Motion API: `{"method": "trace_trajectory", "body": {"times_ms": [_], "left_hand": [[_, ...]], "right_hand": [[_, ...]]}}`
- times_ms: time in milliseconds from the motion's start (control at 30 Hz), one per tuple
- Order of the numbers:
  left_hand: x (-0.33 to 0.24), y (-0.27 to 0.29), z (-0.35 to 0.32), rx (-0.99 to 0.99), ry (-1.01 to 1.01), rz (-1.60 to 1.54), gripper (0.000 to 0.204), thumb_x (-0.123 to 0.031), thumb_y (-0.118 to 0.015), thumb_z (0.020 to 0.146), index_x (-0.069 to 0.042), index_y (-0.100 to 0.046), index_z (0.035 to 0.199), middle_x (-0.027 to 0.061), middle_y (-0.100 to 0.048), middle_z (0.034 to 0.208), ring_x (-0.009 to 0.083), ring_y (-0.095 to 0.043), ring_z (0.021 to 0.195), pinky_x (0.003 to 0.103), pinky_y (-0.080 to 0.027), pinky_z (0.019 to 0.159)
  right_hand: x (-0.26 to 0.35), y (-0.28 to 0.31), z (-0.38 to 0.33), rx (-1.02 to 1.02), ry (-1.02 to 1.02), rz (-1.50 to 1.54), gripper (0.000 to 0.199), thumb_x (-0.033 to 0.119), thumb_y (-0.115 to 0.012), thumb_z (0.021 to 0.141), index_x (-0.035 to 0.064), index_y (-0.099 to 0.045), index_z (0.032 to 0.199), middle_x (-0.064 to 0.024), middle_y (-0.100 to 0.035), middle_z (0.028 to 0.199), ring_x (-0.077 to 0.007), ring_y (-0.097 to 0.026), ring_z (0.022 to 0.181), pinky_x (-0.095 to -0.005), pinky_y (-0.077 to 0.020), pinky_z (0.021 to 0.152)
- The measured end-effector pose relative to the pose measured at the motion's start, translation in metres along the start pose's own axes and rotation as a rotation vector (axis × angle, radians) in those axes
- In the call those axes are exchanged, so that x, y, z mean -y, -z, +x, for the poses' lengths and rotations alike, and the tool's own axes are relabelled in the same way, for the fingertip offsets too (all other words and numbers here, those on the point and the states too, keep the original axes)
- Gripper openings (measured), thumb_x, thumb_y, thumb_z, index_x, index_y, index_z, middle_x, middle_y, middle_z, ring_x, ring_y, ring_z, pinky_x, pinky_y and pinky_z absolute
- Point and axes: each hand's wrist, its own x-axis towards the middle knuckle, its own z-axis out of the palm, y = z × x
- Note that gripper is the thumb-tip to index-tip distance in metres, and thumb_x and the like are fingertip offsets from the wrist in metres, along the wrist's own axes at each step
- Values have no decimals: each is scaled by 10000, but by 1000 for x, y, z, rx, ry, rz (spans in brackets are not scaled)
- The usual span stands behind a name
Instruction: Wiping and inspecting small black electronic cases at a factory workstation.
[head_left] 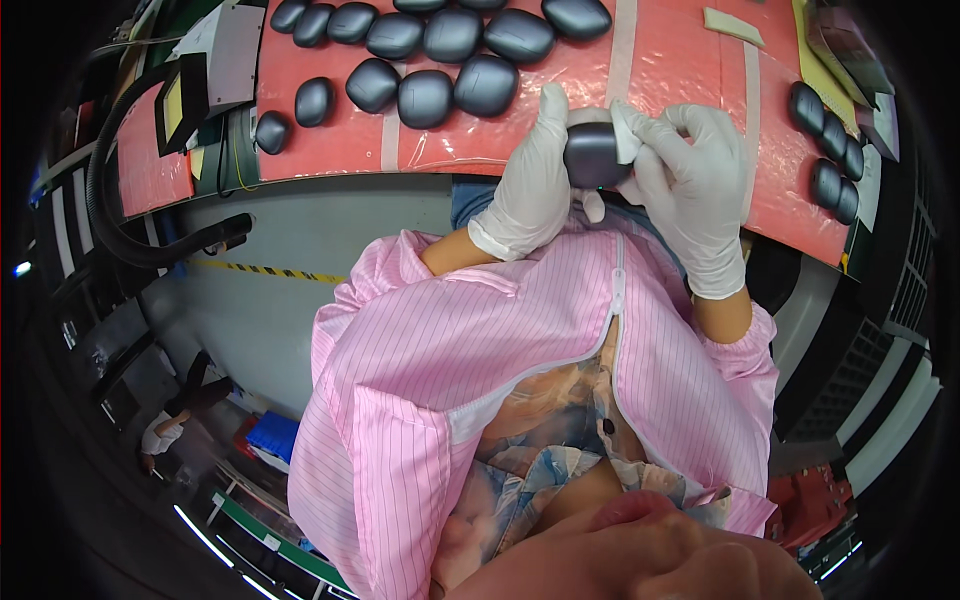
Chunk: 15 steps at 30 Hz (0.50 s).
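Note:
Over the near edge of the bench I hold a glossy dark grey earbud case (594, 155), rounded like a pebble, with a small green light low on its front. My left hand (530, 182), in a white glove, is closed round its left side, thumb pointing up. In my gloved right hand (695, 180) a small white cloth (626, 136) is pinched between thumb and fingers and touches the case's right side. Other such earbud cases (452, 36) lie in loose rows on the red mat (440, 145) beyond my left hand.
More dark cases (826, 185) sit grouped at the mat's right end. A folded pale cloth (733, 26) lies at the back. On the left are a black flexible hose (95, 190), a black-framed stand (182, 105) and a white box (222, 55). A person (165, 430) is in the distance.

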Motion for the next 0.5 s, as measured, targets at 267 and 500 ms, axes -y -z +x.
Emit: {"method": "trace_trajectory", "body": {"times_ms": [267, 500], "left_hand": [[-8, 12, 1, 277, -99, 69, 440, -156, -585, 885, -22, -483, 1291, 117, -567, 1186, 179, -583, 1029, 292, -547, 757], [-2, 8, 0, 98, -621, 693, 803, 32, -686, 742, -21, -295, 1441, 120, -506, 1310, 204, -477, 1239, 307, -371, 1050]], "right_hand": [[-31, -3, -19, -146, -397, 559, 195, -82, -565, 784, -22, -653, 948, -108, -579, 912, -210, -585, 810, -286, -472, 687], [2, 5, -13, 30, 92, 228, 240, -77, -628, 672, 27, -682, 881, -96, -581, 883, -255, -567, 805, -318, -452, 712]]}}
